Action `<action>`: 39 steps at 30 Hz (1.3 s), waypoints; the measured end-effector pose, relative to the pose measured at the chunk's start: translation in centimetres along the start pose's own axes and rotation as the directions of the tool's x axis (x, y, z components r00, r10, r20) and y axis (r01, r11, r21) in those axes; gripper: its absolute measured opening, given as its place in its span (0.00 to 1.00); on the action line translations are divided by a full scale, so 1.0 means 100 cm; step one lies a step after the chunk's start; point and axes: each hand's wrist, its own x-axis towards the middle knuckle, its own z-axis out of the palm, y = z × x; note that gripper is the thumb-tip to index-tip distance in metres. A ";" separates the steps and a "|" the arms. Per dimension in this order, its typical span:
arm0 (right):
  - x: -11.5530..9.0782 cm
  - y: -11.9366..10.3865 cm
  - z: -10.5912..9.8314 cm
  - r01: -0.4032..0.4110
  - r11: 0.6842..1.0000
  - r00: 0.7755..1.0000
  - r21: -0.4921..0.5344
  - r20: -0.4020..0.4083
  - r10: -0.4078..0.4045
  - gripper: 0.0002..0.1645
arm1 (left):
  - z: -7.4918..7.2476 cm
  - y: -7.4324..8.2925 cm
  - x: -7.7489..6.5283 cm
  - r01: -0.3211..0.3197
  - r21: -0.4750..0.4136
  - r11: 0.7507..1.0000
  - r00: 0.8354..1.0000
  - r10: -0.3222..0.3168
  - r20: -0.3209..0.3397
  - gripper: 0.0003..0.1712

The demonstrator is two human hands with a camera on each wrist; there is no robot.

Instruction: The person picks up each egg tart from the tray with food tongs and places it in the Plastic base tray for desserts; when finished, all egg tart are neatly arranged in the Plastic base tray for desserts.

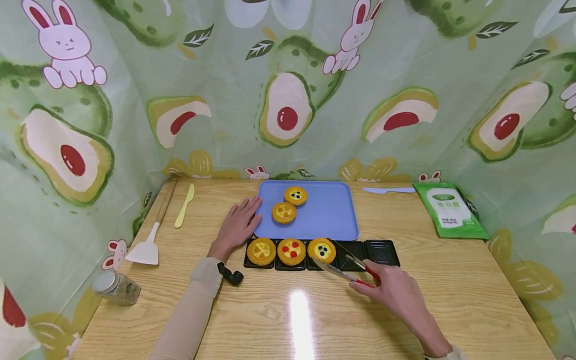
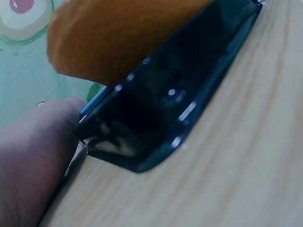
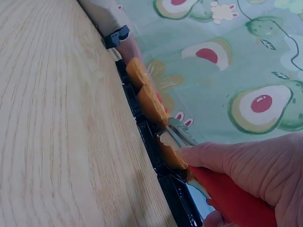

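Note:
My right hand (image 1: 398, 287) grips red-handled tongs (image 1: 336, 271). Their metal arms stand spread on either side of a tart with blueberries (image 1: 322, 251), which sits in the third section from the left of a black sectioned tray (image 1: 381, 253). To its left in that tray lie a tart with red fruit (image 1: 291, 251) and a tart with yellow wedges (image 1: 261, 251). My left hand (image 1: 237, 225) lies flat, fingers extended, at the left edge of a blue tray (image 1: 328, 210). On the blue tray are another blueberry tart (image 1: 295, 195) and another yellow-wedge tart (image 1: 284, 213).
Left on the table are a white spatula (image 1: 146, 250) with a wooden handle, a yellow knife (image 1: 184, 206) and a glass jar (image 1: 118, 288). A pale blue knife (image 1: 389, 190) and a green packet (image 1: 450, 210) lie back right. Printed cloth (image 1: 234, 125) encloses the table's back and sides.

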 end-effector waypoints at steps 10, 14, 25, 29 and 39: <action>0.002 0.002 -0.009 -0.037 0.992 0.999 0.123 0.011 0.036 0.40 | 0.000 -0.002 0.000 -0.010 0.009 1.000 1.000 0.010 -0.004 0.36; 0.008 0.002 -0.011 -0.033 0.987 0.999 0.156 -0.002 0.034 0.40 | -0.001 -0.001 0.000 -0.015 0.001 1.000 1.000 0.015 -0.006 0.36; 0.048 0.007 -0.015 -0.017 0.990 0.997 0.141 -0.071 0.028 0.44 | -0.001 0.000 0.003 -0.024 -0.003 1.000 1.000 0.024 -0.015 0.36; 0.072 0.012 -0.013 0.038 0.995 0.993 0.092 -0.111 -0.028 0.36 | -0.002 0.001 0.004 -0.021 0.004 1.000 1.000 0.021 -0.010 0.36; 0.125 0.014 -0.004 0.138 0.990 0.989 0.025 -0.065 -0.136 0.31 | 0.000 -0.002 0.002 -0.020 0.003 1.000 1.000 0.020 -0.009 0.36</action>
